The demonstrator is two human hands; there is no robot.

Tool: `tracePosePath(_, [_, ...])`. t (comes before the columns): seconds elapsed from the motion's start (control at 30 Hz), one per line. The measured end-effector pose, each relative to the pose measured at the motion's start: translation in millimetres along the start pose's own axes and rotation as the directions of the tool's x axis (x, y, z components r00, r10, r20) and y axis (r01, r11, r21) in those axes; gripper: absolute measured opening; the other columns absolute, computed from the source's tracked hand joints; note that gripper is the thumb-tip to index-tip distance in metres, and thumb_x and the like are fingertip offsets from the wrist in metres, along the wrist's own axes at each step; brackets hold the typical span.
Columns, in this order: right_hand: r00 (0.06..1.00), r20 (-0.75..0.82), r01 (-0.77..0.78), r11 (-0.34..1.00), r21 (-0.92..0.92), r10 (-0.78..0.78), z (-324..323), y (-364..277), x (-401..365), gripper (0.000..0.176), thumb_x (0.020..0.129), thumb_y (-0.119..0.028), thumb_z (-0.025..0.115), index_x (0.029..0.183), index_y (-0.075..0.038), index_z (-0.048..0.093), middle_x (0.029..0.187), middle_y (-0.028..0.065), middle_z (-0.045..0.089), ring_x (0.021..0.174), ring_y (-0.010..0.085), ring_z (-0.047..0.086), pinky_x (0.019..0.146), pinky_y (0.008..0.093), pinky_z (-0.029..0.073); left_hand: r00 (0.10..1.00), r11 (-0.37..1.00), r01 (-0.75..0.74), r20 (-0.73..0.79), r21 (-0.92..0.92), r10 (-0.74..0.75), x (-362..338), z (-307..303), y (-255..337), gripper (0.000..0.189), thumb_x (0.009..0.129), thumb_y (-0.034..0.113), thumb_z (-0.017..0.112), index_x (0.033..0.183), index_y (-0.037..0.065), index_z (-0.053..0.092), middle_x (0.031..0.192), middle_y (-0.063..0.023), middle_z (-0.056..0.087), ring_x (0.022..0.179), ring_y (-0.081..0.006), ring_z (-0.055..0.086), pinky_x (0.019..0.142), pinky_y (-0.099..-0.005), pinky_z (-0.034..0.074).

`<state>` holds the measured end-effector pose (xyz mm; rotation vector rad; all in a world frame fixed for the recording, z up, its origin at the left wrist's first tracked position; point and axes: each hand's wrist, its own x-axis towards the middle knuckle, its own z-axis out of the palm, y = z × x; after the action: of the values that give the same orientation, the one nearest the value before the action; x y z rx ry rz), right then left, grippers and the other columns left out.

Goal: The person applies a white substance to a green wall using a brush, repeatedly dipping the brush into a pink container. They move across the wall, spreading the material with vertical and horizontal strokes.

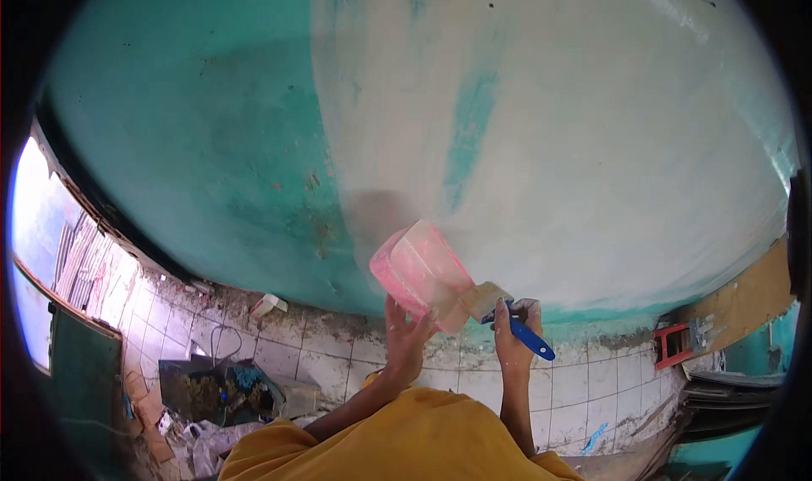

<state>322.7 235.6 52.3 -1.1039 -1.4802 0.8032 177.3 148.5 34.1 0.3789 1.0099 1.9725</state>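
Note:
My left hand (408,346) is wrapped round the lower side of a pink plastic container (414,269), which is tilted in front of the wall. In my right hand (514,333) is a paintbrush with a blue handle (531,339); its pale bristles (480,302) are at the container's right edge. The wall (592,142) behind them has a whitish coat on the right and centre, with a green streak showing through. Its left part (194,142) is green, with chipped spots low down. The container's contents are hard to make out.
On the tiled floor (323,371) at the left lie a dark box (216,390), plastic bags (207,447) and cardboard pieces (152,413). At the right are a red plastic object (672,346), a brown board (736,307) and stacked dark sheets (729,401). A doorway opens at far left.

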Motion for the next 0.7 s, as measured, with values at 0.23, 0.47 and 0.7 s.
tracePosePath(0.23, [0.976, 0.027, -0.213, 0.915, 0.343, 0.218, 43, 10, -4, 0.020, 0.094, -0.017, 0.066, 0.097, -0.006, 0.050, 0.076, 0.0045, 0.060, 0.066, 0.0083, 0.057, 0.054, 0.0244, 0.051, 0.997, 0.997, 0.078, -0.007, 0.008, -0.078, 21, -34, 29, 0.080, 0.090, 0.005, 0.065, 0.150, 0.012, 0.013, 0.140, -0.0100, 0.039, 0.123, -0.0243, 0.050, 0.089, -0.0388, 0.054])
tracePosePath(0.47, [0.920, -0.069, -0.297, 0.802, 0.518, 0.385, 42, 2, 21, 0.020, 0.094, -0.019, 0.066, 0.106, -0.009, 0.053, 0.092, 0.0033, 0.061, 0.080, 0.0108, 0.060, 0.067, 0.0279, 0.055, 0.989, 0.989, 0.146, 0.024, 0.019, -0.147, 30, -38, 48, 0.076, 0.091, 0.011, 0.065, 0.150, 0.015, 0.016, 0.143, -0.0082, 0.037, 0.127, -0.0259, 0.046, 0.092, -0.0430, 0.053])
tracePosePath(0.7, [0.995, -0.052, -0.042, 0.833, 0.552, 0.085, 19, -69, 133, 0.036, 0.091, -0.012, 0.068, 0.121, 0.001, 0.053, 0.112, 0.0098, 0.062, 0.103, 0.0177, 0.062, 0.088, 0.0318, 0.053, 0.984, 0.988, 0.145, 0.109, -0.049, -0.139, 33, -31, 63, 0.071, 0.093, 0.015, 0.062, 0.149, 0.017, 0.018, 0.139, -0.0089, 0.040, 0.126, -0.0268, 0.046, 0.090, -0.0464, 0.052])
